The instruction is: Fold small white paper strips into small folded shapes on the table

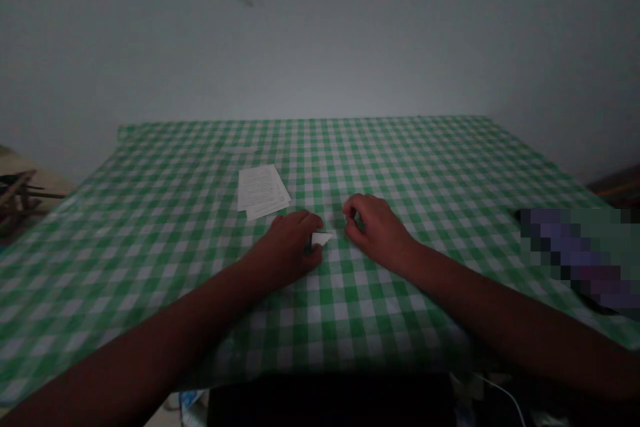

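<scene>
Near the middle of the table, my left hand (289, 248) has its thumb and fingers closed about a small piece of white paper (321, 239). The piece has a slanted, pointed right end and looks folded; part of it is hidden by the fingers. Just to its right, my right hand (377, 227) is curled with thumb and forefinger brought together, apart from the paper. Whatever may lie in that pinch is too small to make out. Beyond my left hand lie several overlapping printed sheets (260, 188).
A green-and-white checked cloth (350, 307) covers the table, which stands against a pale wall (350, 47). A dark, pixelated flat object (575, 260) lies at the right edge. A white cable (505, 395) hangs below the front edge.
</scene>
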A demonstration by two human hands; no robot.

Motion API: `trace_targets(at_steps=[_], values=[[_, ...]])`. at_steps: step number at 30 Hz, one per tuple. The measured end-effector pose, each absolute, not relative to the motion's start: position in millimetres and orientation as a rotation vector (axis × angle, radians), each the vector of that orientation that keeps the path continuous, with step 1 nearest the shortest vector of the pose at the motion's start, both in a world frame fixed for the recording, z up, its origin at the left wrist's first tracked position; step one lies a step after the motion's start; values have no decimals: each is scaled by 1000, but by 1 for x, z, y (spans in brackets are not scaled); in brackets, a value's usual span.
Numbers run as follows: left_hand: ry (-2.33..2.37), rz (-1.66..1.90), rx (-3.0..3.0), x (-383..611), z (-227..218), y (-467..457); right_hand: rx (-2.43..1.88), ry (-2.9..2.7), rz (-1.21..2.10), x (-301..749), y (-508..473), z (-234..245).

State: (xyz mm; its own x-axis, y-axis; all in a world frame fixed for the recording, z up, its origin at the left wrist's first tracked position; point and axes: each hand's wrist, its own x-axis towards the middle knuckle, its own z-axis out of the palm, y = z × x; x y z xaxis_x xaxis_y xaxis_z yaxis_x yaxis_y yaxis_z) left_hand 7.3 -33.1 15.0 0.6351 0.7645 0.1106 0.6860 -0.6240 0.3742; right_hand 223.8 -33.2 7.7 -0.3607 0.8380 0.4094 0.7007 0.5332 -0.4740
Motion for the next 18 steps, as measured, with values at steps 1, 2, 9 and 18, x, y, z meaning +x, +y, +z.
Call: trace_targets(at_steps=[1,2,9,18], values=[[1158,399,2525,7,15,-33,-1227,-2167,291,224,-33,7],[1150,430,2474,7,16,-32,-1209,-2181,295,224,-33,6],[1178,694,2049,0,20,-25,-1080,-2185,402,226,-35,4],[986,797,1665,0,17,-23,-1104,-2148,572,224,-42,13]])
